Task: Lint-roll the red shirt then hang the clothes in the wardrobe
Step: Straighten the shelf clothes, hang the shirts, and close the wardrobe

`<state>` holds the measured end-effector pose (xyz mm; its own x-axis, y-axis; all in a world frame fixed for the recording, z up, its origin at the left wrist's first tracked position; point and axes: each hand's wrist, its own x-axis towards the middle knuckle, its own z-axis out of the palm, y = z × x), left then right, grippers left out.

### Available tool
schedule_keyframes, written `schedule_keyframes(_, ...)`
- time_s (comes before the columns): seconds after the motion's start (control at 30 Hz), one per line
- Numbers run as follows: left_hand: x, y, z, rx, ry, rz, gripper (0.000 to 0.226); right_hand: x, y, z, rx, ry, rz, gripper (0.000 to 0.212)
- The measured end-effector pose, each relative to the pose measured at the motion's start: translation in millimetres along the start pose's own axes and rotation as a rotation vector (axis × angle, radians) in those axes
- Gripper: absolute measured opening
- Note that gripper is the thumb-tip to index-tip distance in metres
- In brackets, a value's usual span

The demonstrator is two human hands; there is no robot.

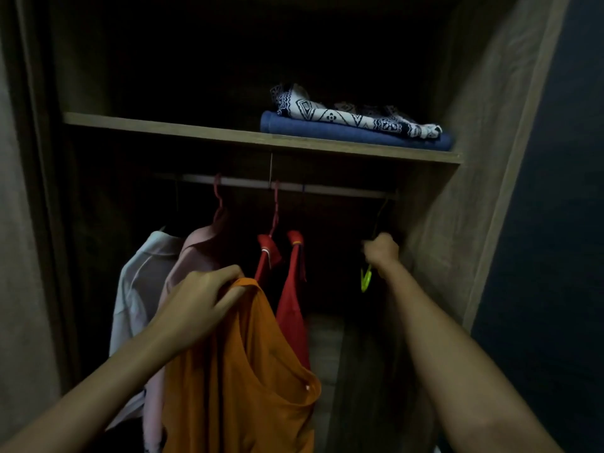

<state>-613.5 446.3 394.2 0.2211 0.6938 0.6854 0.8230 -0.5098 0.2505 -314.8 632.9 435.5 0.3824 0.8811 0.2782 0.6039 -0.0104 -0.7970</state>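
Observation:
The red shirt [292,299] hangs on a red hanger [275,207] from the wardrobe rail [343,190], near the middle. My left hand [199,300] grips the shoulder of an orange sleeveless top [242,380] held up in front of the red shirt. My right hand [381,250] is closed around a dark hanger [379,217] that hooks on the rail's right end; green clips [366,278] dangle below the hand. No lint roller is in sight.
A pink shirt [199,256] and a white shirt [140,282] hang left of the red one. On the shelf [163,127] above lie a folded blue cloth [353,134] and a patterned cloth [343,116]. The wardrobe's right wall [457,191] stands close to my right hand.

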Motion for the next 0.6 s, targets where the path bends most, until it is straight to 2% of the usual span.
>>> schedule_keyframes(0.1, -4, -3, 0, -0.016, 0.014, -0.01, 0.03, -2, -12, -1, 0.228, 0.091, 0.011, 0.032)
schedule_keyframes(0.23, -15, -6, 4, -0.047, 0.024, -0.05, 0.024, -8, -7, 3, 0.456, 0.07, 0.009, 0.02)
schedule_keyframes(0.3, -24, -5, 10, -0.068, 0.002, -0.058, 0.026, -10, -4, -5, 0.498, 0.062, 0.025, 0.015)
schedule_keyframes(0.4, -37, -6, 19, -0.064, -0.049, -0.078, 0.03, -14, -12, -21, 0.528, 0.021, 0.002, 0.03)
schedule_keyframes(0.5, -41, -8, 25, -0.054, -0.067, -0.094, 0.028, -18, -16, -24, 0.501, -0.011, -0.011, 0.031)
schedule_keyframes(0.6, -42, -7, 26, -0.057, -0.068, -0.096, 0.038, -23, -14, -22, 0.475, -0.021, -0.045, 0.033)
